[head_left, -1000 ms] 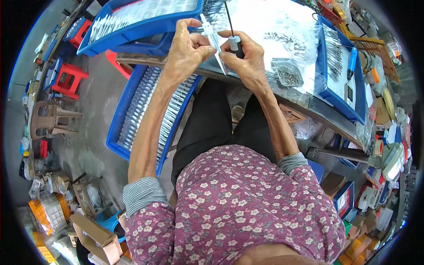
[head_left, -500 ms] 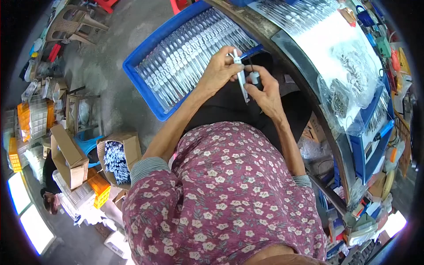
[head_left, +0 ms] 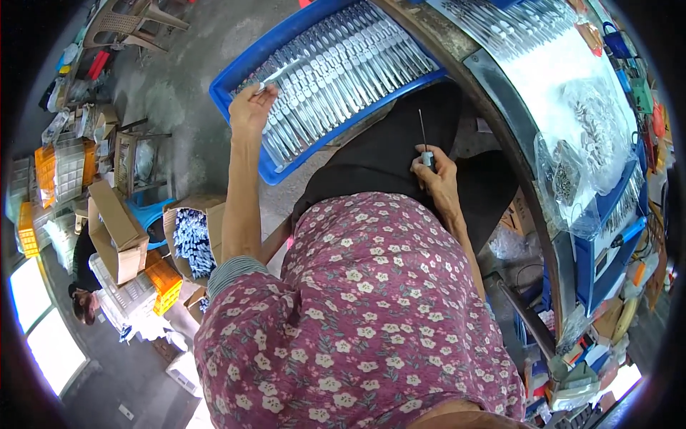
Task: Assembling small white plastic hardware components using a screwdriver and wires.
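Observation:
My left hand is over the left end of a blue tray, its fingers closed on one end of a slender silvery piece. Rows of similar slender metal pieces with pale middles lie side by side in the tray. My right hand is above my lap, wrapped round the short grey handle of a screwdriver. Its thin shaft points up and away from me, touching nothing.
To the right runs a workbench with more slender metal pieces and a clear bag of small parts. At left stand a cardboard box of blue-white pieces, orange crates and a plastic chair. Another person is at the far left.
My hands have parted. The left one has carried the slender piece leftward to the tray, while the right has drawn back toward my lap with the screwdriver. The view has shifted slightly.

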`<state>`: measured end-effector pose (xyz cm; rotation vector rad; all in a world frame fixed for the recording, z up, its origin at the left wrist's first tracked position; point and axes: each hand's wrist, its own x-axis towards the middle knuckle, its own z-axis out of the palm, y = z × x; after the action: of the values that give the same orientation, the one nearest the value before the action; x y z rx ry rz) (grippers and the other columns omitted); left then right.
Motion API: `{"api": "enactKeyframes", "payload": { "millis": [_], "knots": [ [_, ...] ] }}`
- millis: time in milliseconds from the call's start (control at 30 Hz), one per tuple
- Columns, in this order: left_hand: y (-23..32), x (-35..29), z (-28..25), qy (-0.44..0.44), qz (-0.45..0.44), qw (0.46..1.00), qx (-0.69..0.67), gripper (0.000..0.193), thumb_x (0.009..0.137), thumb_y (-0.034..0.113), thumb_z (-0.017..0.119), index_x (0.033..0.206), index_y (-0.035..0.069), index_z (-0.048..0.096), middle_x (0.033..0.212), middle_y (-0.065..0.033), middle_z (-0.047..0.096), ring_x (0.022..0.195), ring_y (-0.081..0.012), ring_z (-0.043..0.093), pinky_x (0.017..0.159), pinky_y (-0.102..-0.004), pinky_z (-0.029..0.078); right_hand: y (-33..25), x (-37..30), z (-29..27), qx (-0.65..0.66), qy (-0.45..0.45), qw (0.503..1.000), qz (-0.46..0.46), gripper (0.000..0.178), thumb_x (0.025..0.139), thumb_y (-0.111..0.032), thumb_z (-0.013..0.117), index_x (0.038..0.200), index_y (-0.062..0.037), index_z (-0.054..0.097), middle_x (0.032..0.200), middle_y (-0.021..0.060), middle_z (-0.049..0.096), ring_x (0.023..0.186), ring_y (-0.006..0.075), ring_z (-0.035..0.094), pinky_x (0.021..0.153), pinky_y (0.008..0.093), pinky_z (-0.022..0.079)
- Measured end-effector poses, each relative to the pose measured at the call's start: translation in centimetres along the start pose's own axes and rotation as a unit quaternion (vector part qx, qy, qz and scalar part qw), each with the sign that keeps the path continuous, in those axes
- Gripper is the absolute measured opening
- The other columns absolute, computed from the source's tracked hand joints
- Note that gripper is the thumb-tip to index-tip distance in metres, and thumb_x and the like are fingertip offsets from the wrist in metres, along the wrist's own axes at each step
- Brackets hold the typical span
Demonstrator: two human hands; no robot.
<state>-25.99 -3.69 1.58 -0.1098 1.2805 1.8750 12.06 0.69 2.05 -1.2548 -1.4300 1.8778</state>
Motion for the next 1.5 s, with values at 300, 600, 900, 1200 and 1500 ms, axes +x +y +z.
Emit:
{"api": "enactKeyframes", "payload": {
  "millis": [300, 600, 900, 1200, 1500],
  "knots": [
    [-1.0, 3.2, -3.6, 0.022, -0.094, 0.985, -0.146, 0.014, 0.076, -0.008, 0.051, 0.087, -0.009, 0.043, 0.089, -0.0230, 0.052, 0.082, -0.0344, 0.057, 0.078, -0.0451, 0.052, -0.3, 0.2, 0.1, -0.011, -0.015, 1.000, 0.013, 0.033, 0.078, -0.009, 0.058, 0.109, 0.0021, 0.054, 0.072, 0.0008, 0.055, 0.055, 0.0060, 0.046, 0.049, 0.0211, 0.036],
    [-1.5, 3.2, -3.6, -0.058, -0.107, 0.964, -0.238, 0.026, 0.081, -0.006, 0.048, 0.105, -0.011, 0.040, 0.092, -0.0210, 0.050, 0.081, -0.0300, 0.054, 0.076, -0.0412, 0.049, 0.0, 0.3, 0.0, 0.012, -0.011, 1.000, 0.021, 0.033, 0.078, -0.009, 0.059, 0.110, 0.0002, 0.055, 0.074, -0.0004, 0.055, 0.055, 0.0047, 0.045, 0.048, 0.0200, 0.035],
    [-2.6, 5.6, -4.5, 0.016, -0.014, 0.995, 0.097, 0.029, 0.079, 0.001, 0.057, 0.108, -0.002, 0.051, 0.076, -0.0079, 0.056, 0.067, -0.0189, 0.054, 0.068, -0.0343, 0.047, 0.0, 0.3, 0.1, 0.018, -0.013, 1.000, 0.017, 0.036, 0.079, -0.010, 0.059, 0.112, 0.0026, 0.052, 0.073, 0.0013, 0.057, 0.051, 0.0040, 0.044, 0.046, 0.0171, 0.033],
    [-3.5, 5.5, -0.5, 0.156, 0.055, 0.968, 0.191, 0.030, 0.066, -0.012, 0.062, 0.096, -0.007, 0.060, 0.062, -0.0086, 0.054, 0.044, -0.0142, 0.047, 0.037, -0.0279, 0.038, 0.3, 0.5, -0.1, 0.033, -0.004, 0.999, 0.022, 0.035, 0.079, -0.009, 0.059, 0.112, 0.0021, 0.052, 0.073, 0.0010, 0.057, 0.051, 0.0037, 0.044, 0.046, 0.0170, 0.033],
    [-4.7, 7.4, -1.6, 0.158, 0.126, 0.932, 0.302, 0.025, 0.061, -0.007, 0.059, 0.086, -0.006, 0.063, 0.063, -0.0122, 0.059, 0.041, -0.0180, 0.053, 0.033, -0.0277, 0.041, 0.6, 0.4, -0.2, 0.037, -0.005, 0.999, 0.019, 0.032, 0.079, -0.008, 0.058, 0.110, -0.0001, 0.054, 0.074, 0.0007, 0.057, 0.054, 0.0050, 0.047, 0.047, 0.0192, 0.036]
  ]
}}
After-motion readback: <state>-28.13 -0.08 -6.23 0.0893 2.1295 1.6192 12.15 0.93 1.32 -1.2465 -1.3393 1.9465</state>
